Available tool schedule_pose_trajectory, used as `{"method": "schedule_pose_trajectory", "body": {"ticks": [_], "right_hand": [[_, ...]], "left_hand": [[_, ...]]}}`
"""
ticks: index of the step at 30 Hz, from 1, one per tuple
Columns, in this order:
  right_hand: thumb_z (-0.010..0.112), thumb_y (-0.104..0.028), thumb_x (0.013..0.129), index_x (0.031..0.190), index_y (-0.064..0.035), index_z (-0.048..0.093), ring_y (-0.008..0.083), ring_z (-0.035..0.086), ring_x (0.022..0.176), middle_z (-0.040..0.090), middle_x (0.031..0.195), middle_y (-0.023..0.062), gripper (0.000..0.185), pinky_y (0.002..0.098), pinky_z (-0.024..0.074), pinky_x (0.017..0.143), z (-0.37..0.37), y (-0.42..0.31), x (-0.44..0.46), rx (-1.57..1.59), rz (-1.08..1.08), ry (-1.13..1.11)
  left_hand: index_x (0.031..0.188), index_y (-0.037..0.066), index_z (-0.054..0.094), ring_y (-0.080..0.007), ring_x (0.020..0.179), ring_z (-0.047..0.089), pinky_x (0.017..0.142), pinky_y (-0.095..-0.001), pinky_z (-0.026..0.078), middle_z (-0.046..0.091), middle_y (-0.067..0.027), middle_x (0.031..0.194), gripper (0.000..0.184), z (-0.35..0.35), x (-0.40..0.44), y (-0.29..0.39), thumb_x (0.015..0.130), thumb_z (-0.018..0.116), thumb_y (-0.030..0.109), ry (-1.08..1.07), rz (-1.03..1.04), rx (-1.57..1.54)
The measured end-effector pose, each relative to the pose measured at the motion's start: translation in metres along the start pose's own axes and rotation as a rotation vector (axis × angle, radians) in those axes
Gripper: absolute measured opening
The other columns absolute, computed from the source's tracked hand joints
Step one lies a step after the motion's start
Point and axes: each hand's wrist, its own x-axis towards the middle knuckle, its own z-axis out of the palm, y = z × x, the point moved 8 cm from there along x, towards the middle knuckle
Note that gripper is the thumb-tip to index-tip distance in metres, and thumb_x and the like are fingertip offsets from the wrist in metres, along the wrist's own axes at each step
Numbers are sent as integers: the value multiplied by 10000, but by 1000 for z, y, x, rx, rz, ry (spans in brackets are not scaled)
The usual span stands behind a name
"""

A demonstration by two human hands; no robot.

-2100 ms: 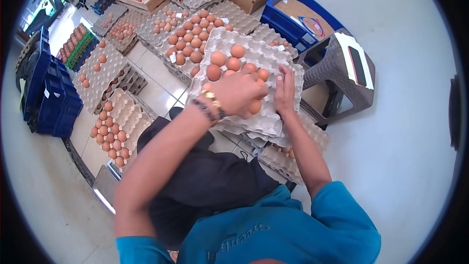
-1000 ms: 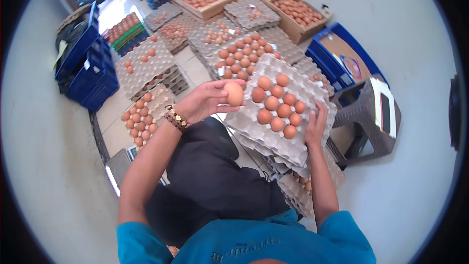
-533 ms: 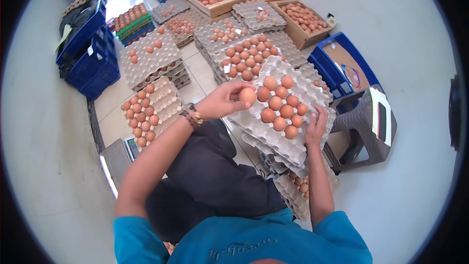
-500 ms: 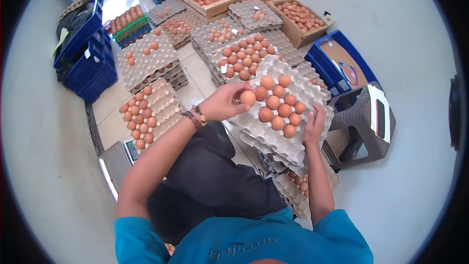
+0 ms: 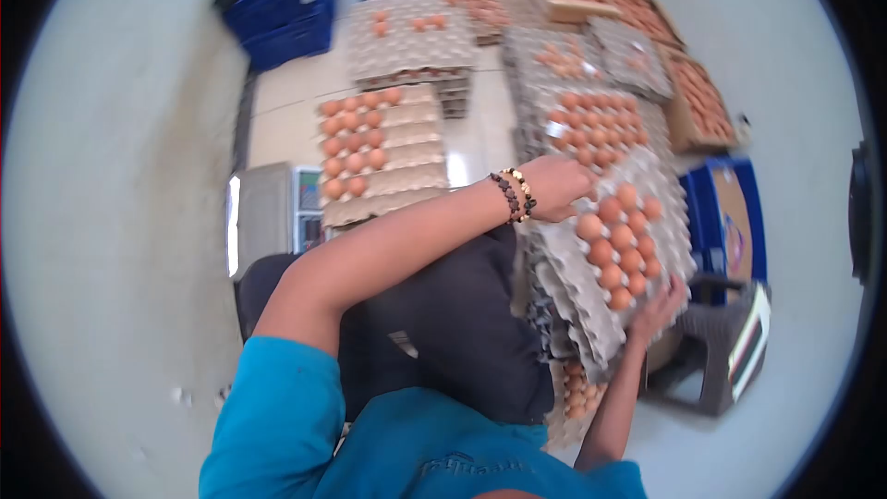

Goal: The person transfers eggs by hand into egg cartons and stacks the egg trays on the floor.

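Eggs (image 5: 623, 237) are lying just beside the curled left hand (image 5: 561, 188); its hold I cannot tell. The open right hand (image 5: 657, 311) is touching their tray (image 5: 672, 212).

The egg trays (image 5: 568, 268) look like rough, matt pulp paper, the eggs (image 5: 622, 237) on them smooth with a soft sheen. The box (image 5: 580, 12) is smooth, pale wood, the crates (image 5: 296, 30) blue plastic, the floor tiles (image 5: 480, 164) glossy, the shirt (image 5: 407, 439) and trousers (image 5: 443, 314) matt cloth.
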Motion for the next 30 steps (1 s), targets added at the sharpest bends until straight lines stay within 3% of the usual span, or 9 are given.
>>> {"method": "schedule_pose_trajectory", "body": {"ticks": [4, 6, 7, 9, 11, 15, 20, 27, 30], "right_hand": [[447, -196, 1035, 1295, 42, 539, 326, 513, 1208, 545, 1287, 193, 364, 424, 369, 1069, -2, -7, 2, -6, -2, -38], [442, -199, 1042, 1306, 41, 536, 322, 516, 1212, 542, 1291, 193, 369, 413, 374, 1067, -3, -3, 1, -31, -3, -47], [441, -198, 1041, 1309, 39, 534, 322, 515, 1215, 539, 1295, 193, 370, 413, 374, 1067, -3, -1, 1, -46, -10, -48], [439, -194, 1039, 1314, 38, 528, 322, 513, 1221, 536, 1301, 194, 371, 413, 373, 1068, -2, 0, 2, -46, -4, -51], [436, -187, 1036, 1318, 39, 522, 323, 510, 1228, 536, 1303, 194, 371, 413, 371, 1070, -1, -7, 1, -15, 26, -51], [441, -217, 1032, 1315, 46, 511, 330, 503, 1230, 537, 1300, 200, 393, 435, 350, 1081, -3, -11, 2, -91, 37, -55], [458, -251, 1028, 1304, 47, 512, 344, 498, 1221, 530, 1291, 207, 410, 457, 346, 1072, -2, -8, 3, -123, 17, -51], [465, -264, 1029, 1303, 42, 504, 342, 496, 1203, 516, 1278, 203, 413, 459, 342, 1066, -1, -12, 2, -106, 59, -77], [464, -264, 1031, 1300, 40, 503, 342, 497, 1194, 513, 1268, 203, 408, 461, 343, 1061, -1, -10, 1, -102, 49, -74]], "left_hand": [[1155, 115, 695, -308, 972, 659, 860, -413, 528, 683, -117, 1061, 292, -52, -102, -98, 875, 667, 194, 368, -138, -106], [1185, 106, 690, -303, 991, 665, 886, -400, 524, 690, -134, 1098, 306, -48, -178, -179, 895, 653, 199, 430, -415, -121], [1181, 73, 685, -300, 989, 676, 895, -395, 526, 698, -152, 1080, 316, -50, -216, -205, 896, 646, 203, 442, -491, 168], [1187, 49, 673, -305, 1025, 664, 932, -398, 511, 698, -159, 1076, 343, -67, -267, -222, 885, 640, 210, 416, -945, -151], [1211, 56, 658, -314, 1084, 636, 966, -407, 491, 678, -166, 1132, 371, -72, -288, -255, 873, 640, 209, 441, -1043, -46], [1242, 62, 623, -343, 1175, 577, 1015, -426, 456, 628, -175, 1237, 413, -71, -256, -288, 853, 636, 202, 584, -821, 85], [1151, 98, 594, -363, 1117, 593, 958, -464, 480, 643, -162, 1133, 333, -45, -190, -344, 827, 642, 161, 133, -798, 257], [1165, 84, 623, -313, 1037, 662, 868, -422, 541, 679, -170, 1119, 390, -51, -197, -377, 797, 741, 135, 229, -821, 55], [1133, 50, 647, -208, 1002, 687, 817, -361, 568, 708, -144, 1040, 424, -66, -223, -390, 769, 796, 210, 647, -771, -369]]}}
